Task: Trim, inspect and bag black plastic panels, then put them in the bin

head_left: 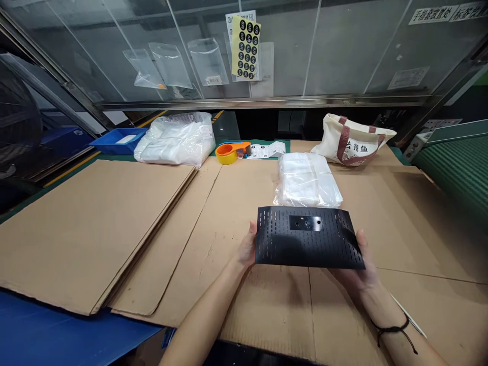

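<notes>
both hands, left (248, 246) and right (360, 267), grip a black slotted panel (305, 249), possibly metal, above the cardboard-covered table (267, 305).

Two hands, one left hand (248, 248) and one right hand (364, 269), are holding one black perforated panel (305, 249). One banded stack of clear bags (308, 178) is lying on the tabletop (244, 188); its bags are overlapping too closely for counting. One white plastic bundle (175, 140), one blue tray (114, 144), one orange tape dispenser (241, 146) with one yellow tape roll (226, 158), one printed slip (267, 151) and one tote bag (353, 140) are resting toward the back. Above, three clear pouches (170, 66) are hanging, and one yellow sheet (237, 30) is carrying eighteen round black stickers (249, 38).
</notes>
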{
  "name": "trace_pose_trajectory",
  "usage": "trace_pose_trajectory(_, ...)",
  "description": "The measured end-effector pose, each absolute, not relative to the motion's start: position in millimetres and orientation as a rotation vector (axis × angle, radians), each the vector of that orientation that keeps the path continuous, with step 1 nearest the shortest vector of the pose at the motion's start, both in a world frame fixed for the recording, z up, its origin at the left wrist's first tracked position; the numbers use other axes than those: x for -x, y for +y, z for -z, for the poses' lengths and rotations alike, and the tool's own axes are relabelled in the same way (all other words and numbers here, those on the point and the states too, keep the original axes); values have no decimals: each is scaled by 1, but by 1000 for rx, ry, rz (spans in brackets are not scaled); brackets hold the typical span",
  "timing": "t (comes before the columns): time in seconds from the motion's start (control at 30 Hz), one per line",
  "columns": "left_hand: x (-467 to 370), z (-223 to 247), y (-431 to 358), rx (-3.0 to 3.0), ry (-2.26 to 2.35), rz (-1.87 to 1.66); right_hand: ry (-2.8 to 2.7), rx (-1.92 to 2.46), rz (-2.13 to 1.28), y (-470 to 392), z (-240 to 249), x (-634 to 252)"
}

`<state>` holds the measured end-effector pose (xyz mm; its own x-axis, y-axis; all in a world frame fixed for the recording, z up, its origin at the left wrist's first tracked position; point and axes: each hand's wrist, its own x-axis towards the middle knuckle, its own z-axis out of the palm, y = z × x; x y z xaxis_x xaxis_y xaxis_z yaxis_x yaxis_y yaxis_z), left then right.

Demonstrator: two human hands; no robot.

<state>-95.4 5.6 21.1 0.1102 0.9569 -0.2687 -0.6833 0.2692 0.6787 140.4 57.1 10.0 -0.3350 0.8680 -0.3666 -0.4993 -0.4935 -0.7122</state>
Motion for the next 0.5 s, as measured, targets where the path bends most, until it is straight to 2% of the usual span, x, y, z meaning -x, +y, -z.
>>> trace_pose_trajectory(0.17,97,-20,7,-431,813,-1288,-650,904,-1941,56,-5,-143)
trace_pose_trajectory(0.3,101,-21,16,-529,1089,-1471,-664,885,-1920,55,-7,-139)
trace_pose_trajectory(0.5,102,-16,18,-813,1435,-1540,-1079,964,-1629,52,-16,-131)
